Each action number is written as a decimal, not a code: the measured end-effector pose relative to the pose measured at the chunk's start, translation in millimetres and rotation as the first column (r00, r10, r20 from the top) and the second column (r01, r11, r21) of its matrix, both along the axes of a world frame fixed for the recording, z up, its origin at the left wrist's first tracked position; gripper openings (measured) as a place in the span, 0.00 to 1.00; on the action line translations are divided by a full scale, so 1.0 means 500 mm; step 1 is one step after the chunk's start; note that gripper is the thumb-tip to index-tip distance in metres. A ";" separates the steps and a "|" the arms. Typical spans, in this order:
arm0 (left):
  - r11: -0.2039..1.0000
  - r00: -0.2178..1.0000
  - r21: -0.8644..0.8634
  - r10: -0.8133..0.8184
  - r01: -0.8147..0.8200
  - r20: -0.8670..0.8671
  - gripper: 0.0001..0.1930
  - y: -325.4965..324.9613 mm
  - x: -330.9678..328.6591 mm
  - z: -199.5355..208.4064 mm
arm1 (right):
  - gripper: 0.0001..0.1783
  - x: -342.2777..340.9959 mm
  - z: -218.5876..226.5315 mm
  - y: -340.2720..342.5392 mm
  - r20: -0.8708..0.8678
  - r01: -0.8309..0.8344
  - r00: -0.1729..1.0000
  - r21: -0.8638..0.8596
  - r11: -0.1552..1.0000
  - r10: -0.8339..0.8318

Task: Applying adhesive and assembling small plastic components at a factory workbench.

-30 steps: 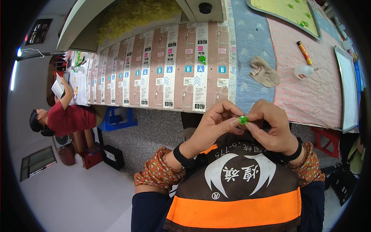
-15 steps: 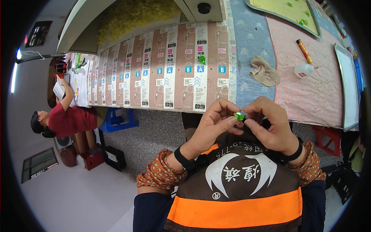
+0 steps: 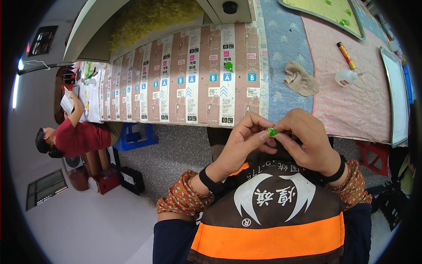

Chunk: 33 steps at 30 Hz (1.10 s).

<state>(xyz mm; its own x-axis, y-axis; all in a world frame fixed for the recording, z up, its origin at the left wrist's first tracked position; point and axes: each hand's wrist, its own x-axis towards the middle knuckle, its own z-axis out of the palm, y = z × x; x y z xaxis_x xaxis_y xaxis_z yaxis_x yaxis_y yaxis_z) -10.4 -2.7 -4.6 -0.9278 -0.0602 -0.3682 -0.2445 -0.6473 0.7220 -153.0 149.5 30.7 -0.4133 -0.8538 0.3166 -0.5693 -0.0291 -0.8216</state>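
Between my two hands, in front of the table edge, is a small shiny green piece [image 3: 272, 132]; its exact kind is too small to make out. My left hand [image 3: 247, 140] pinches it between thumb and fingertips. My right hand [image 3: 307, 138] has its thumb and forefinger closed on the other side of the same piece. Another small green piece [image 3: 229, 67] lies on the printed cardboard [image 3: 202, 88] beyond my left hand.
At right, a beige cloth [image 3: 300, 79], a small white bottle [image 3: 345, 78] and an orange tube [image 3: 346, 55] lie on towels. A tray [image 3: 358, 31] with green pieces stands behind, a metal tray [image 3: 395, 97] at far right. Yellow pieces [image 3: 154, 22] fill a box. A person [image 3: 83, 134] sits left.
My right thumb and forefinger have moved in closer onto the green piece, covering a pale bit that showed beside it. My left hand has hardly moved.
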 end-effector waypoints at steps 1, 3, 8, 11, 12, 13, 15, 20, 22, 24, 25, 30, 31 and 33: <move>1.000 1.000 0.000 0.000 0.000 0.000 0.10 0.001 0.000 0.002 | 0.09 0.000 0.000 0.002 0.067 -0.002 0.998 0.037 0.999 0.000; 0.999 1.000 0.032 -0.012 0.012 0.014 0.11 0.002 -0.001 0.004 | 0.08 0.000 -0.001 0.004 0.135 -0.008 0.991 0.073 0.997 -0.002; 1.000 1.000 0.011 -0.017 0.017 0.025 0.13 -0.001 0.002 -0.009 | 0.07 0.005 -0.005 0.003 0.198 0.017 0.980 0.072 0.997 -0.031; 0.998 1.000 -0.067 0.001 0.000 0.024 0.13 0.003 0.003 -0.005 | 0.06 0.010 -0.004 0.003 0.229 0.032 0.972 0.100 0.994 -0.055; 0.995 1.000 -0.099 0.013 -0.011 0.018 0.13 0.004 0.003 -0.004 | 0.06 0.012 -0.002 0.002 0.230 0.032 0.972 0.100 0.994 -0.054; 0.995 1.000 -0.099 0.014 -0.012 0.018 0.13 0.005 0.003 -0.004 | 0.06 0.012 0.001 0.002 0.241 0.036 0.968 0.122 0.992 -0.065; 0.983 1.000 -0.186 0.012 -0.011 0.001 0.13 0.006 0.003 -0.003 | 0.06 0.013 0.001 0.002 0.252 0.040 0.965 0.143 0.989 -0.076; 0.958 1.000 -0.287 -0.010 0.007 -0.010 0.11 0.007 0.004 0.000 | 0.07 0.017 -0.005 0.002 0.188 0.039 0.980 0.116 0.992 -0.061; 0.954 1.000 -0.299 -0.015 0.009 -0.016 0.10 0.008 0.003 -0.001 | 0.07 0.018 -0.005 0.001 0.167 0.035 0.985 0.105 0.994 -0.052; 0.943 0.999 -0.333 -0.022 0.010 -0.032 0.08 0.008 0.002 -0.003 | 0.07 0.020 -0.005 0.001 0.146 0.030 0.988 0.093 0.995 -0.043; 0.943 0.999 -0.333 -0.021 0.010 -0.031 0.08 0.008 0.002 -0.003 | 0.07 0.020 -0.005 0.001 0.146 0.028 0.988 0.091 0.995 -0.041; 0.928 0.999 -0.373 -0.034 0.021 -0.028 0.08 0.007 0.001 0.004 | 0.08 0.020 -0.007 0.003 0.147 0.025 0.988 0.085 0.996 -0.037; 0.928 0.999 -0.373 -0.033 0.020 -0.028 0.08 0.006 0.000 0.007 | 0.08 0.019 -0.007 0.004 0.175 0.030 0.984 0.078 0.997 -0.043; 0.954 1.000 -0.299 0.019 -0.025 -0.024 0.10 0.005 0.000 0.013 | 0.08 0.018 -0.007 0.006 0.201 0.032 0.979 0.069 0.997 -0.045</move>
